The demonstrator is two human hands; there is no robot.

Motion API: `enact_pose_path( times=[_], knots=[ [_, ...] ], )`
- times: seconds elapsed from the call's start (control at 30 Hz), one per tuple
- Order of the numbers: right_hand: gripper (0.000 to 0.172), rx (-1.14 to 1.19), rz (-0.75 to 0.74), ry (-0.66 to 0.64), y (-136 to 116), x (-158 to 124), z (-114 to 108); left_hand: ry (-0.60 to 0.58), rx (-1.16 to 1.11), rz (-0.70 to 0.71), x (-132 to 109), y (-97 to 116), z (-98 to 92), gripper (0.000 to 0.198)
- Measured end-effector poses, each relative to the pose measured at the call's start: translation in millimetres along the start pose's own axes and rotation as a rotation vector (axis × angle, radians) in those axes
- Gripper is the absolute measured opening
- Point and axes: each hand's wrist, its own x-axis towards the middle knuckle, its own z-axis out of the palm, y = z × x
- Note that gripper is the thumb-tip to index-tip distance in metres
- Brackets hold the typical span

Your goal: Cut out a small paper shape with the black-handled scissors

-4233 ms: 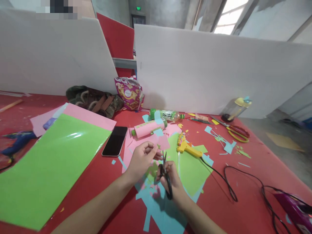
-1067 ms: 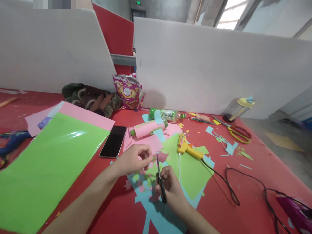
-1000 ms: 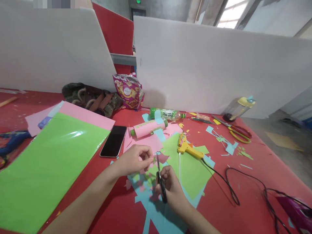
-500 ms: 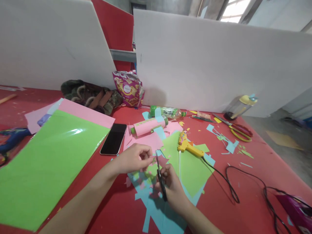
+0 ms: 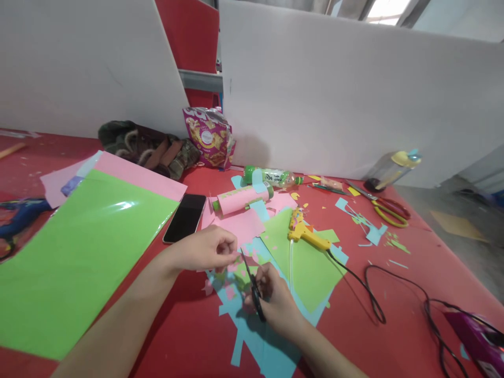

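My left hand [image 5: 208,248] pinches a small bit of pink paper [image 5: 239,256] between thumb and fingertips. In my right hand [image 5: 273,296] is a pair of black-handled scissors [image 5: 255,291], its blades pointing up and left to the paper at the left fingertips. How far the blades are parted is hard to tell. Below both hands lies a light-blue paper sheet [image 5: 252,336], scattered with small pink and green scraps. A green sheet [image 5: 311,283] overlaps it at the right. Pink paper [image 5: 240,228] lies just beyond the left hand.
A yellow glue gun [image 5: 309,236] with a black cord lies right. A paper-wrapped roll [image 5: 242,199], green bottle [image 5: 271,177] and snack bag [image 5: 210,137] are behind. A phone [image 5: 185,218] and large green sheet [image 5: 94,252] lie left. Larger scissors [image 5: 388,208] rest far right.
Both hands have shifted slightly left, and the scissors now lean more to the left. Less of the pink paper shows beside the blades. My view has tipped down a little.
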Motion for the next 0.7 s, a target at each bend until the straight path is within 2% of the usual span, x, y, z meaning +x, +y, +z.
enact_pose_path(
  times=[0.1,0.3,0.47,0.6,0.7],
  knots=[
    [0.03,0.018,0.003,0.017,1.3,1.4,-0.5,-0.018,0.007,-0.012,-0.4,-2.1,-1.6,0.022],
    [0.033,0.166,-0.083,0.171,0.6,6.1,-2.6,-0.025,0.017,0.018,2.5,-3.2,4.4,0.021],
    [0.048,0.284,-0.209,0.151,-6.8,5.1,-4.1,-0.069,0.005,0.096,10.3,-2.3,24.0,0.019],
    [0.041,0.272,-0.21,0.144,-9.8,3.4,-4.8,-0.136,0.001,0.121,15.6,-1.2,37.8,0.019],
    [0.041,0.248,-0.18,0.116,-10.6,3.0,-5.8,-0.155,-0.015,0.104,17.5,-1.1,41.5,0.018]
  ],
)
